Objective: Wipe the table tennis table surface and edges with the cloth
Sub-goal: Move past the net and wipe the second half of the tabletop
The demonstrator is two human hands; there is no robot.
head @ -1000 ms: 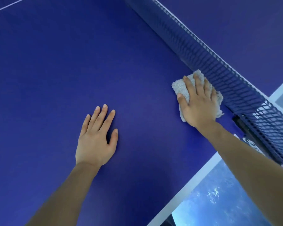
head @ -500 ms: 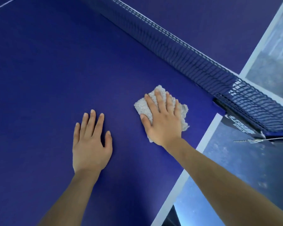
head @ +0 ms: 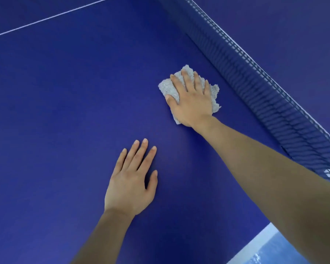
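Surface wiping near the net (head: 259, 88). The right hand (head: 191, 101), fingers straight, presses the cloth (head: 169, 86) flat on the blue table (head: 65, 111); the left hand (head: 131, 180) rests wide and flat nearer the person as a brace. Even palm pressure and overlapping strokes would likely serve best, with the cloth kept off the net.

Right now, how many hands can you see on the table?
2. The left hand lies flat on the blue table; the right hand presses the cloth farther out, near the net. No others show.
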